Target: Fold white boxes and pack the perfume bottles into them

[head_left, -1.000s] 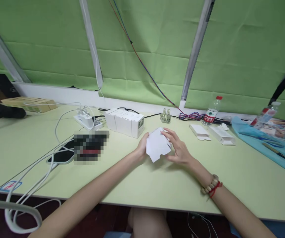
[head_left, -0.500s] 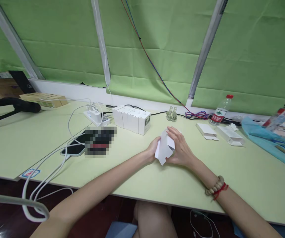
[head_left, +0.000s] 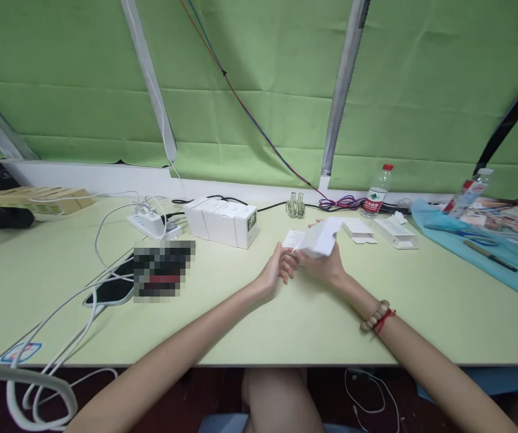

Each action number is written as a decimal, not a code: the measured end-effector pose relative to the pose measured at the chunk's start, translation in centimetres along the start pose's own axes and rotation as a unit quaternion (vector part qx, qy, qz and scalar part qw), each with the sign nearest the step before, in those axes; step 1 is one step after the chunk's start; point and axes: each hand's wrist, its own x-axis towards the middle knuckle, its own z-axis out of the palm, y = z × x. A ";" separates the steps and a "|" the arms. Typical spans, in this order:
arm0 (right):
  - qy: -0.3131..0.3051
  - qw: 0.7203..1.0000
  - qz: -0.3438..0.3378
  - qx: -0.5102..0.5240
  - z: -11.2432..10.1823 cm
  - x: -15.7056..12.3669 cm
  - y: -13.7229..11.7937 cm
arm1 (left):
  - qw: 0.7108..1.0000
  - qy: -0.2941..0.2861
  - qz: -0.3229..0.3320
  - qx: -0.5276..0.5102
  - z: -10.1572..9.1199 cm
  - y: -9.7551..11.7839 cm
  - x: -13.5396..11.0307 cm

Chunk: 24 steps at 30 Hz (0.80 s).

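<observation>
My right hand (head_left: 329, 267) grips a white carton (head_left: 324, 236) from below and behind, tilted over the table. At the carton's left end, my left hand (head_left: 273, 273) has its thumb against a flat white piece with fine print (head_left: 292, 238); its fingers curl beneath. Whether that piece is a leaflet or a part of the carton, I cannot tell. A small dark patterned spot shows between the hands, too blurred to name. Two small clear glass bottles (head_left: 295, 208) stand behind the hands.
Left of the hands is a row of white boxes (head_left: 220, 222). A power strip (head_left: 151, 225), cables and a phone (head_left: 110, 288) lie further left. Rightward are two flattened white cartons (head_left: 358, 231), a water bottle (head_left: 376, 195) and a blue plastic sheet (head_left: 479, 246).
The carton has tipped from upright to slanting, its lower end swinging up to the right. My left hand has shifted to its left end, where the printed piece now shows. The view has turned right.
</observation>
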 end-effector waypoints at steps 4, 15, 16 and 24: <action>0.102 0.972 0.189 0.094 -1.3 1.2 2.5 | 0.965 0.114 0.143 0.189 -1.0 0.1 0.1; 0.025 0.874 0.415 0.250 -0.7 1.6 4.4 | 0.939 0.120 0.175 0.272 -1.4 -0.1 0.1; 0.014 0.872 0.413 0.263 -0.7 1.4 4.3 | 0.948 0.120 0.156 0.249 -1.4 0.0 0.1; -0.049 0.881 0.391 0.263 -0.1 0.8 2.9 | 0.945 0.149 0.171 0.235 -1.4 -0.5 0.2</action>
